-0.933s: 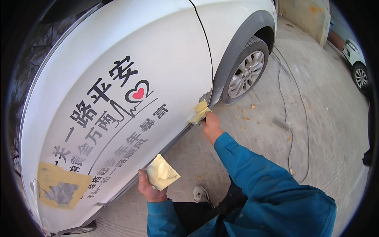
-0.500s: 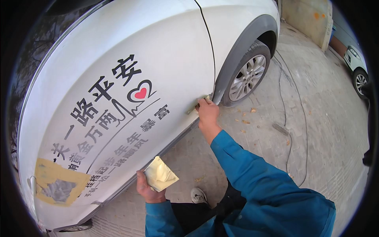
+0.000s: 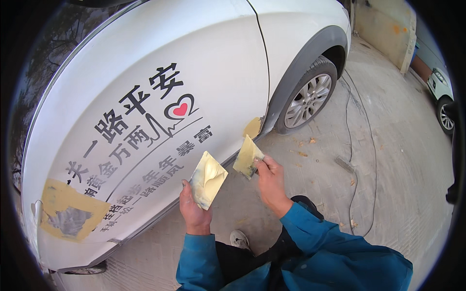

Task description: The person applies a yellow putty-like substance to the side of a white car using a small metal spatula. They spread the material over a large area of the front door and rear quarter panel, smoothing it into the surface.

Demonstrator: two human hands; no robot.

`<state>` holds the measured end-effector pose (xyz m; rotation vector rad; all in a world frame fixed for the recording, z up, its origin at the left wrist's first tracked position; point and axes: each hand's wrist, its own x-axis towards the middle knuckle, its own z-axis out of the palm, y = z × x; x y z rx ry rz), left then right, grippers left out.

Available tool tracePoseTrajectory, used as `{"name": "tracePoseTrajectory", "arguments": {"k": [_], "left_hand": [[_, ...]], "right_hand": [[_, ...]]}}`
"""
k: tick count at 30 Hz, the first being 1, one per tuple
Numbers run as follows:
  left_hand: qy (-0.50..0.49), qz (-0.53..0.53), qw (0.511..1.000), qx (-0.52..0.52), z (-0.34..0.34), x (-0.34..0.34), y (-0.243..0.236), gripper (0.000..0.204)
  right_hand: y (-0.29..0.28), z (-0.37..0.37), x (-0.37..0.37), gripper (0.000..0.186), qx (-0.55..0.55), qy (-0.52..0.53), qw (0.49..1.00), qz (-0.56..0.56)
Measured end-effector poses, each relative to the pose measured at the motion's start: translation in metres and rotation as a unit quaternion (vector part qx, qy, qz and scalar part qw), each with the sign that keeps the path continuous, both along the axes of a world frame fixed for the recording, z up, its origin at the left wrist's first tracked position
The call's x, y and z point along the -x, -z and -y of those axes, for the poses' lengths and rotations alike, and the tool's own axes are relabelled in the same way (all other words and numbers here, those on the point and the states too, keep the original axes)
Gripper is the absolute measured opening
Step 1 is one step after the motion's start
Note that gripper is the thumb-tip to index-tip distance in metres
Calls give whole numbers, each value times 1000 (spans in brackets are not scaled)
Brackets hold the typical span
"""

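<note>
My left hand (image 3: 196, 214) grips a small flat putty board (image 3: 209, 178) from below, its thumb along the near edge. Pale yellow putty lies spread over the board's face. Pinched in my right hand (image 3: 273, 186) is a flat putty spreader (image 3: 246, 159), smeared yellow with a dark patch by the thumb. The spreader is held just to the right of the board, apart from it. Beyond it, a yellow putty patch (image 3: 252, 127) sits on the lower front corner of the white car door (image 3: 221, 72). Dark lettering and a red heart (image 3: 180, 109) decorate the door.
Farther back on the panel, a larger yellow patch (image 3: 94, 211) surrounds a grey area (image 3: 70, 221). The front wheel (image 3: 309, 99) stands at the upper right. A cable (image 3: 373, 145) and a block-shaped object (image 3: 344, 164) lie on the paving. Another white car (image 3: 439, 87) is at far right.
My right hand has come back from the door's lower corner with the spreader, uncovering the yellow patch there. My left hand has risen slightly to the right with the board.
</note>
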<state>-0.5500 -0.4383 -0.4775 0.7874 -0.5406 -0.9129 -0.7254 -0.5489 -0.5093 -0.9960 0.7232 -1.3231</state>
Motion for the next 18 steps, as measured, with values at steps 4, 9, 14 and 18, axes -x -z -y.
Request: {"name": "tracePoseTrajectory", "arguments": {"k": [4, 9, 14, 18], "left_hand": [[-27, 26, 999, -21, 5, 12, 4, 59], [-31, 99, 995, -12, 0, 17, 9, 58], [-78, 169, 982, -28, -2, 21, 13, 56], [-135, 159, 978, -15, -3, 20, 3, 58]], "right_hand": [[-31, -35, 31, 32, 285, 66, 941, -172], [-46, -44, 37, 48, 473, 76, 839, -257], [-29, -53, 26, 51, 511, 68, 790, -331], [-3, -55, 39, 43, 470, -32, 824, -315]]}}
